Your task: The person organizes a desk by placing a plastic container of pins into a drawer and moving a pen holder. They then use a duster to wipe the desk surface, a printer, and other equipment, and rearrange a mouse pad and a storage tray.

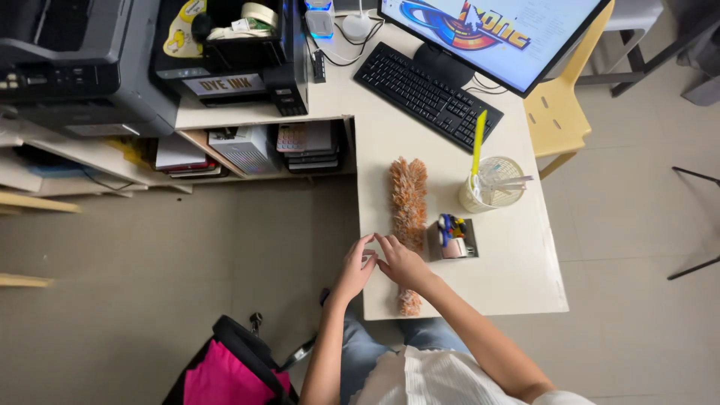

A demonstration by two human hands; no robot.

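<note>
An orange fluffy duster lies lengthwise on the cream desk, its near end sticking out under my right forearm. My right hand rests over the duster's lower part, fingers bent; whether it grips the duster is hidden. My left hand is at the desk's left edge, fingertips meeting those of the right hand, with nothing visible in it.
A small metal holder with coloured clips sits right of the duster. Behind it stand a mesh cup with a yellow ruler, a black keyboard and a monitor. Printers and shelves fill the left. A yellow chair stands right; a pink-black bag is on the floor.
</note>
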